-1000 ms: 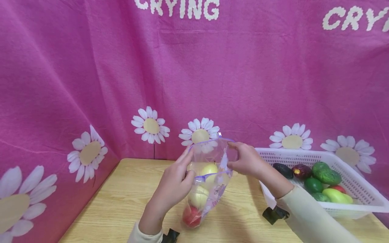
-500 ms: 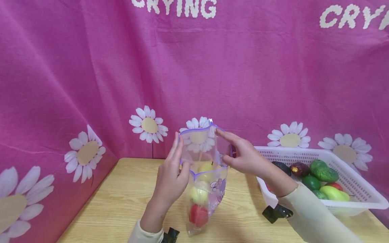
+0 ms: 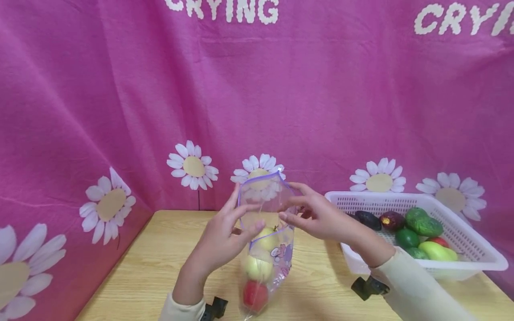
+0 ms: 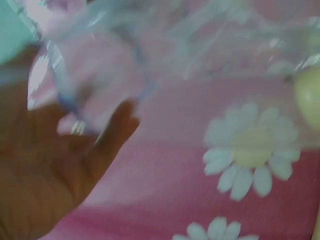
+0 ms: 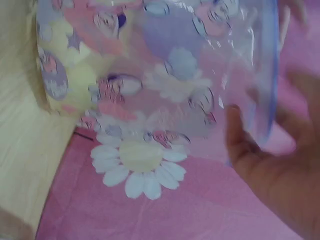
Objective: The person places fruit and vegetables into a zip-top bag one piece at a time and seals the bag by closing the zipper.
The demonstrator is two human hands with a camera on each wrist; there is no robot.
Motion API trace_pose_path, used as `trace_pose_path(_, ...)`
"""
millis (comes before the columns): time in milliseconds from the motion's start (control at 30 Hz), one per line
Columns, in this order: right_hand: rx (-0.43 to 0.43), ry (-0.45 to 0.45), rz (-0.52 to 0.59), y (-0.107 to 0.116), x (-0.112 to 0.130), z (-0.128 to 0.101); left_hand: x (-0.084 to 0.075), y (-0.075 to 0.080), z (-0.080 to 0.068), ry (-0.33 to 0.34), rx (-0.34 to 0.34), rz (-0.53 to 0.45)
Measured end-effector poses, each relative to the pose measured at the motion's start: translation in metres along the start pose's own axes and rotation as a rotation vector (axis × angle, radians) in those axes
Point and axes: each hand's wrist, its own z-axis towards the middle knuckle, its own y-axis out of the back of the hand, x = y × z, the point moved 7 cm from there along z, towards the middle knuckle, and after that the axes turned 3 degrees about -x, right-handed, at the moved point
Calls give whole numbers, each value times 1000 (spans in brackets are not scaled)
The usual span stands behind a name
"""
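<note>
Left hand: the left hand [image 3: 222,238] holds the near-left edge of a clear zip bag [image 3: 265,236], fingers [image 3: 241,209] lightly curled and pinching the plastic just below the purple seal strip.
Right hand: the right hand [image 3: 317,218] takes the opposite edge, thumb and fingers [image 3: 295,200] closed on the film, so the mouth is held up between the two hands.
Bag: it hangs upright between the fingers, its bottom on or just above the wooden desk [image 3: 152,267]; which, the pictures do not settle. Holding both sides at the top seems to keep the fruit from tipping out.
Contents: below the fingers sit two yellow fruits [image 3: 257,266] and, lowest, a red fruit [image 3: 255,295].
Basket: well right of the right hand, a white basket [image 3: 466,243] holds green, dark and red fruit.
Backdrop: pink cloth with daisies [image 3: 192,166].
Wrist views: the right wrist camera shows cartoon prints on the bag [image 5: 165,75] and the blue seal strip, detail the head view barely gives; the left wrist view is blurred, showing only palm [image 4: 45,170] and film.
</note>
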Motion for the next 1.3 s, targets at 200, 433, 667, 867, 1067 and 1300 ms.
trace_pose_path(200, 125, 143, -79, 1, 10, -9, 0, 9, -8, -146, 207, -134)
trace_pose_path(433, 62, 93, -93, 13, 2, -15, 10, 27, -2, -72, 5, -17)
trace_pose_path(667, -62, 36, -92, 14, -6, -14, 21, 37, 3, 78, -330, -144)
trace_pose_path(867, -188, 59, -88, 7, -7, -11, 26, 31, 11, -55, -463, -220)
trace_pose_path(1067, -309, 34, -81, 7, -13, -6, 20, 25, 9, -226, -526, -223)
trace_pose_path(1300, -275, 52, -87, 3, -15, -7, 14, 23, 7, -294, -510, -127)
